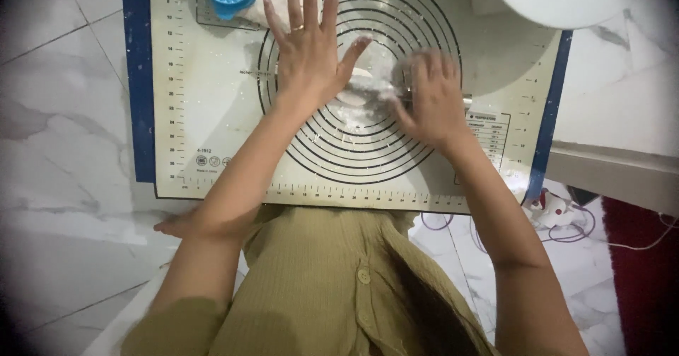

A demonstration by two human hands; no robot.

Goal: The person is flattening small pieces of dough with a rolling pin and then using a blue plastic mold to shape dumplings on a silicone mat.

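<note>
The left hand (311,52) lay spread flat on the baking mat (212,115) beside the small dough piece (357,87) at the rings' centre, while the right hand (431,98) — blurred (grip unclear) — worked it; steady, even pressure seemed best.

Right hand (430,98) motion-blurred over dough (356,87)
</note>
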